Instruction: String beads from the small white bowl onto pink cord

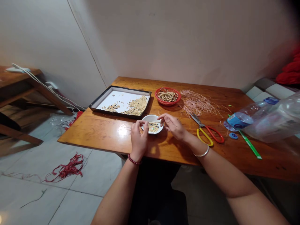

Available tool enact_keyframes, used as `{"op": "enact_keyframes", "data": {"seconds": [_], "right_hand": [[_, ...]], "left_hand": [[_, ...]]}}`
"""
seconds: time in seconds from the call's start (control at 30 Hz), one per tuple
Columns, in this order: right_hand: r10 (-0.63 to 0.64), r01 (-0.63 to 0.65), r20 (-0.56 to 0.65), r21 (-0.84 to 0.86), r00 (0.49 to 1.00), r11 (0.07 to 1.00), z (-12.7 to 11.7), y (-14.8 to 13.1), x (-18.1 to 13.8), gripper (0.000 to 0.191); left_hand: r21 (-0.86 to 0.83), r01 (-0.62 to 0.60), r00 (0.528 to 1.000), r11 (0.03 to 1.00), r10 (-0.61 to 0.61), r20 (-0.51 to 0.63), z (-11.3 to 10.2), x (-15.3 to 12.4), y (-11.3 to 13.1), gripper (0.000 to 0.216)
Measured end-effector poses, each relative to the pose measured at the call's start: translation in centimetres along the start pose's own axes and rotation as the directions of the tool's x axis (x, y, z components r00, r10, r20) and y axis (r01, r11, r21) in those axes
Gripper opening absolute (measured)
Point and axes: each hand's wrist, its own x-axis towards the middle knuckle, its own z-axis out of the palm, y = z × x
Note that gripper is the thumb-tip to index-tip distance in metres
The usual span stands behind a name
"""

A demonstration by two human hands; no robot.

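Note:
A small white bowl of tan beads with a few coloured ones sits near the front of the wooden table. My left hand hovers at the bowl's left rim, fingertips pinched together on something too small to name. My right hand reaches over the bowl's right rim with fingers curled in a pinch; a thin thread seems to run between the two hands above the beads. A red bead bracelet circles my left wrist and a silver bangle my right.
A black tray with loose beads lies behind the bowl. A red basket, a pile of pink thread, yellow-and-red scissors, a green stick and a plastic bottle fill the right side. Red strands litter the floor.

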Motion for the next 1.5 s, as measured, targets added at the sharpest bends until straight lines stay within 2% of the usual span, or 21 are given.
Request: {"op": "enact_keyframes", "data": {"seconds": [0.13, 0.3, 0.67, 0.77, 1.0, 1.07, 1.13, 1.23, 1.3, 1.5], "right_hand": [[-0.028, 0.027, -0.005, -0.113, 1.0, 0.993, 0.1, 0.0, 0.0, 0.043], [-0.043, 0.042, -0.001, -0.219, 0.999, 0.975, 0.1, 0.0, 0.1, 0.029], [-0.107, 0.103, -0.007, -0.196, 0.994, 0.975, 0.0, 0.7, 0.2, 0.015], [-0.087, 0.072, -0.048, -0.256, 0.995, 0.964, -0.2, 0.9, 0.3, 0.019], [0.052, -0.103, -0.136, -0.406, 0.989, 0.908, -1.2, 1.1, 0.7, 0.021], [0.012, -0.098, -0.209, -0.408, 0.978, 0.908, -1.3, 0.8, 0.7, 0.023], [-0.065, -0.018, -0.241, -0.327, 0.968, 0.945, -1.2, 0.5, 0.7, 0.025], [-0.106, 0.096, -0.123, -0.086, 0.987, 0.992, -0.8, 0.2, 0.6, 0.028], [-0.075, 0.075, -0.024, 0.016, 0.997, 0.997, -0.5, 0.2, 0.5, 0.029], [-0.076, 0.08, 0.042, -0.117, 0.996, 0.99, 0.0, 0.2, 0.4, 0.03]], "left_hand": [[-0.006, 0.009, 1.0, 1.0, -0.009, -0.004, 0.0, 0.0, -0.1, 0.021], [-0.036, 0.035, 0.999, 0.999, -0.036, -0.027, 0.0, 0.0, -0.3, 0.022], [-0.068, 0.044, 0.998, 0.997, -0.046, -0.035, 0.1, -0.1, -0.3, 0.022], [-0.069, 0.058, 0.997, 0.996, -0.061, -0.045, 0.0, -0.1, -0.3, 0.022], [-0.114, 0.082, 0.995, 0.99, -0.089, -0.054, 0.0, 0.0, -0.4, 0.022], [-0.101, 0.077, 0.995, 0.992, -0.082, -0.05, 0.0, 0.0, -0.4, 0.022], [-0.085, 0.068, 0.996, 0.994, -0.072, -0.044, 0.0, 0.0, -0.4, 0.022], [-0.072, 0.054, 0.998, 0.996, -0.057, -0.028, 0.1, 0.0, -0.4, 0.021], [-0.066, 0.052, 0.999, 0.996, -0.053, -0.01, 0.2, 0.0, -0.4, 0.021], [-0.072, 0.052, 0.998, 0.996, -0.054, -0.016, 0.3, 0.0, -0.3, 0.021]]}}
